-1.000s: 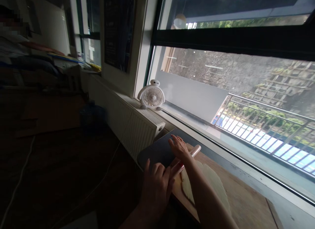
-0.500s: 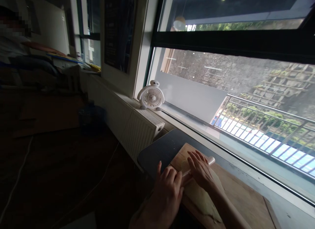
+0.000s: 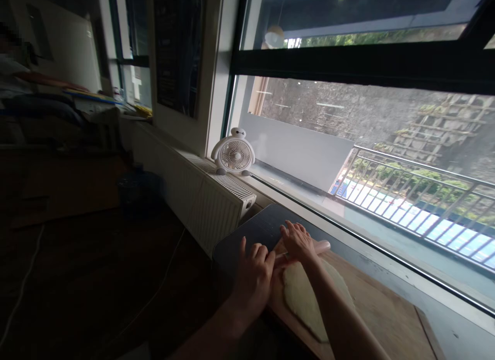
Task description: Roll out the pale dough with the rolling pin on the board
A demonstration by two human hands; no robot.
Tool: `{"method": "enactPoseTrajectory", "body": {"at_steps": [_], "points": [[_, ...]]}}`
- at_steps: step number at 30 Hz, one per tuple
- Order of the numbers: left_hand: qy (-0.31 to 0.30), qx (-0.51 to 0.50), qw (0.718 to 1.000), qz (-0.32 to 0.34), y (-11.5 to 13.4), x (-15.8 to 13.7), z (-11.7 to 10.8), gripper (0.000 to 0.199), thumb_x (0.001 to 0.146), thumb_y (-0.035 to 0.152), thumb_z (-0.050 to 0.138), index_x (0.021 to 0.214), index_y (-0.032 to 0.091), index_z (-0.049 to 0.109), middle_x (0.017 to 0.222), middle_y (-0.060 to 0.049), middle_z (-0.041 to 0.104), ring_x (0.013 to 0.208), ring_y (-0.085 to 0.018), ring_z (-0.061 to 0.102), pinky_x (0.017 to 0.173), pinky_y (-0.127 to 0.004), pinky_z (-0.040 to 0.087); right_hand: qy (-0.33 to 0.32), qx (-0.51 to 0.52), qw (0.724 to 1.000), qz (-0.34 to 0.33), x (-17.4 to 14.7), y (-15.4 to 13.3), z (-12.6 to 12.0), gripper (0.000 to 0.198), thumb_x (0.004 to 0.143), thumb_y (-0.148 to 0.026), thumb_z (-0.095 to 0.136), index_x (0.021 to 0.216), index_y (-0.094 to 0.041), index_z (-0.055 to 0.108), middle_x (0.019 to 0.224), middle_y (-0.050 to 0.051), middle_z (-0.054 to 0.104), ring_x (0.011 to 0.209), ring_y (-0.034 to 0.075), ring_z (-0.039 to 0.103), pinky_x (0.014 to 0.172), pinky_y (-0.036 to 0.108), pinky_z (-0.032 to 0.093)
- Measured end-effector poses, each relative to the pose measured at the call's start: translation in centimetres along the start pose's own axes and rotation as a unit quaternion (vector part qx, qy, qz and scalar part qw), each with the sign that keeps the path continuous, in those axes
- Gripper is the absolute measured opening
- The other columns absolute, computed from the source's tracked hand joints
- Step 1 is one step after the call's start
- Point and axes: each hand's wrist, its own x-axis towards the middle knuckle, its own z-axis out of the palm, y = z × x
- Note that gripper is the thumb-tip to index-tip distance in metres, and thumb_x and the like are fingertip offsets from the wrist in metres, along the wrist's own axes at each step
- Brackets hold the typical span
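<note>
Rolling pin, one: across the far edge of the dough, near the far edge of the wooden board on the tabletop. Left hand: curled at pin's left end (cannot tell whether closed round it). Right hand: flattened over pin, apart from left. Blue jug: near radiator; contents too dark to tell.

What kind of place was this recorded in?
An indoor room, possibly a shared activity room or workshop; its exact use isn't clear. A radiator stands by a large window, dough lies on a board, and another person's arm shows at far left.
</note>
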Motion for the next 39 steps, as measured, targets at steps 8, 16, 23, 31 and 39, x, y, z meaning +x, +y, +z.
{"method": "enactPoseTrajectory", "body": {"at_steps": [8,16,23,31,39], "points": [[-0.012,-0.013,0.999,0.035,3.0,-1.5,-0.6,0.023,0.082,0.02,0.051,0.104,0.023,0.057,0.093,-0.002,0.055,0.098,-0.02,0.047,0.107,-0.054,0.009,0.071,-0.047,0.994,-0.074,-9.0,5.9,-1.3,0.048,0.092,-0.041,0.017,0.125,-0.02,0.044,0.126,0.004,0.049,0.126,0.021,0.029,0.103,0.037,0.021],[-0.029,0.032,0.999,0.021,-1.6,5.3,3.1,0.041,0.091,0.039,0.032,0.083,0.021,0.068,0.09,-0.007,0.06,0.099,-0.023,0.048,0.102,-0.054,0.016,0.025,-0.041,0.998,0.036,-1.1,4.3,-1.2,0.049,0.091,-0.044,0.014,0.121,-0.024,0.046,0.12,0.007,0.053,0.119,0.021,0.037,0.092,0.038,0.032],[-0.126,0.047,0.991,-0.016,-3.3,9.2,5.7,0.049,0.092,0.036,0.024,0.086,0.015,0.068,0.099,-0.011,0.065,0.113,-0.028,0.044,0.1,-0.056,0.019,0.021,-0.03,0.997,0.07,0.6,4.0,-1.1,0.053,0.09,-0.049,0.014,0.117,-0.02,0.049,0.117,0.011,0.053,0.112,0.025,0.043,0.086,0.041,0.036],[-0.038,0.028,0.996,0.077,-0.2,0.9,2.3,0.042,0.092,0.033,0.028,0.125,0.013,0.045,0.125,-0.011,0.052,0.123,-0.023,0.036,0.106,-0.047,0.016,0.106,-0.049,0.991,-0.062,-9.5,6.7,-2.4,0.039,0.092,-0.039,0.024,0.119,-0.025,0.048,0.12,0.003,0.052,0.116,0.019,0.039,0.099,0.036,0.025],[-0.09,0.048,0.995,0.022,1.8,6.9,6.7,0.06,0.09,0.046,0.022,0.13,0.004,0.037,0.132,-0.019,0.043,0.125,-0.028,0.033,0.105,-0.049,0.015,0.081,-0.061,0.995,0.011,-8.5,11.9,-2.9,0.044,0.092,-0.044,0.019,0.109,-0.025,0.054,0.103,0.004,0.059,0.101,0.018,0.048,0.086,0.034,0.033]]}}
